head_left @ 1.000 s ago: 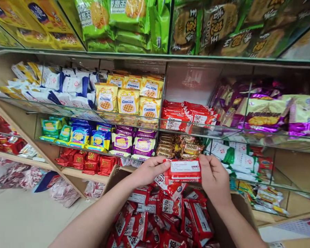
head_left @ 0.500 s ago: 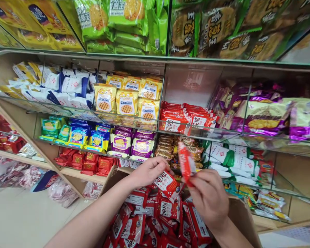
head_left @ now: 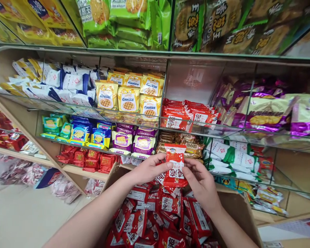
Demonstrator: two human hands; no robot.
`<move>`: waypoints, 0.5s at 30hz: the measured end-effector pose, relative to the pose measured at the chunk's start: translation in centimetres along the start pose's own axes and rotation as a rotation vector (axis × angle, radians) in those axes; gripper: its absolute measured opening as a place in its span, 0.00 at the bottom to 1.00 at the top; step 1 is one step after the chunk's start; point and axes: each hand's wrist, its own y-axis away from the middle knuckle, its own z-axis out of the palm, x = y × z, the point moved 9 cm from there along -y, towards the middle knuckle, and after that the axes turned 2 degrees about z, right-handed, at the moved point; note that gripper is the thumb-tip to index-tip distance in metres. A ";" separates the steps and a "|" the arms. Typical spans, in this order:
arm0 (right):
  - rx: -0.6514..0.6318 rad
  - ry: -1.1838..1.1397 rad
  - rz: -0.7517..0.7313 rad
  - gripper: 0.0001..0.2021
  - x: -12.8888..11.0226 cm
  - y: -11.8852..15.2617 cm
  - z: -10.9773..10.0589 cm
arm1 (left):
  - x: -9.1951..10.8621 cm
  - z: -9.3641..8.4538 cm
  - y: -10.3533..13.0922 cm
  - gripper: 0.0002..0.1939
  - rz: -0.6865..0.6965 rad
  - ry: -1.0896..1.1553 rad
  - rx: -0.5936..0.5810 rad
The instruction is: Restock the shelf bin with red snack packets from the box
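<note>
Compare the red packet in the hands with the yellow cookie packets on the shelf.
The red packet is red and white; the cookie packets are yellow. The red packet is held upright by the left hand and right hand; the cookie packets stand in rows behind glass. Both face the camera.

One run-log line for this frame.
left hand: holds red packet | right hand: same packet | below: cardboard box of red packets

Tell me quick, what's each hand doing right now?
Left hand: closed, pinching the left edge of the red snack packet.
Right hand: closed, gripping the same red snack packet from the right, above the cardboard box.
</note>
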 end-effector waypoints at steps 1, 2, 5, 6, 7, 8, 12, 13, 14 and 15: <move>-0.045 -0.049 0.035 0.13 0.4 -0.1 0.5 | 0.0 0.0 0.0 0.14 0.006 -0.004 -0.001; -0.086 -0.083 0.053 0.14 0.7 -0.1 0.9 | 0.0 -0.1 0.0 0.13 0.015 -0.017 -0.001; -0.151 -0.144 0.090 0.12 1.0 -0.3 1.6 | 0.0 -0.2 0.0 0.13 0.022 -0.060 0.005; -0.139 -0.167 0.091 0.11 1.0 -0.4 1.4 | 0.0 -0.2 0.1 0.13 0.013 -0.070 0.004; -0.113 -0.187 0.076 0.13 0.9 -0.6 1.1 | -0.1 -0.1 0.1 0.14 -0.001 -0.075 -0.003; -0.078 -0.198 0.048 0.16 0.7 -0.7 0.7 | -0.1 0.0 0.1 0.14 -0.013 -0.077 -0.020; -0.039 -0.073 -0.081 0.31 -0.7 -1.4 -0.4 | 0.4 0.6 0.3 0.13 0.007 -0.180 -0.087; -0.104 -0.034 -0.061 0.32 -0.7 -1.5 0.1 | 0.6 0.6 0.4 0.13 0.023 -0.221 -0.089; -0.181 -0.020 -0.026 0.30 -0.7 -1.5 0.6 | 0.7 0.6 0.4 0.12 0.034 -0.254 -0.085; -0.250 -0.023 0.016 0.27 -0.7 -1.5 1.0 | 0.7 0.4 0.4 0.12 0.041 -0.277 -0.075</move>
